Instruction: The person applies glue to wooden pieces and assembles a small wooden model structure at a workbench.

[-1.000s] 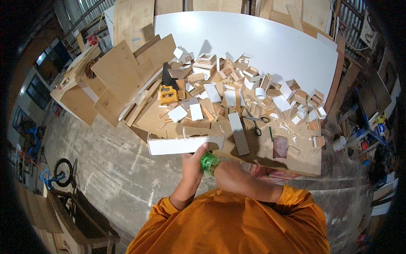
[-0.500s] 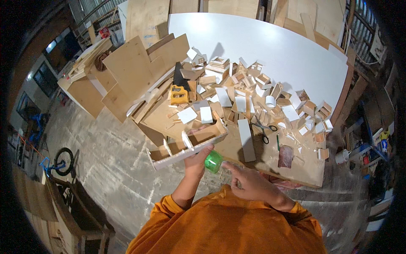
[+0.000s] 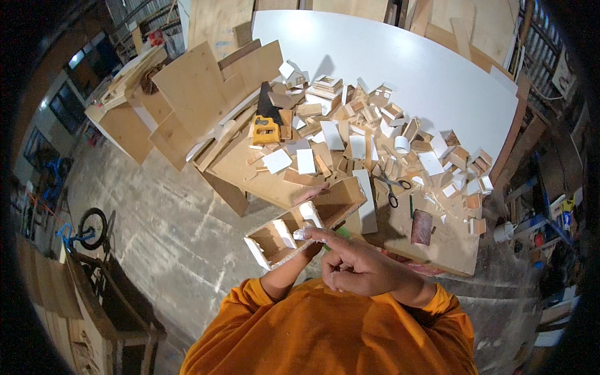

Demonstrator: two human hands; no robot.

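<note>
A shallow wooden box [image 3: 337,199] with white-coated dividers is held tilted over the near edge of the workbench. My left hand [image 3: 307,252] grips it from below, fingertips showing along the far side. Under the box, close to the left hand, is a green translucent container [image 3: 342,232], mostly hidden. My right hand [image 3: 359,265] has its index finger stretched out and the other fingers curled. White paste coats that fingertip, which meets the box's near wall beside a divider [image 3: 285,234]. White smears line the box's edges.
Small wood and white board offcuts cover the workbench [image 3: 450,253]. A yellow-handled handsaw [image 3: 267,128], scissors [image 3: 393,190], a white cylinder [image 3: 402,145] and a curled brown sheet [image 3: 422,226] lie among them. Large panels [image 3: 187,78] lean at left; a bicycle wheel [image 3: 94,227] stands farther left.
The box has shifted right and turned its inside toward me. My right index finger has moved left from the green container to the box wall, with white paste now visible on its tip.
</note>
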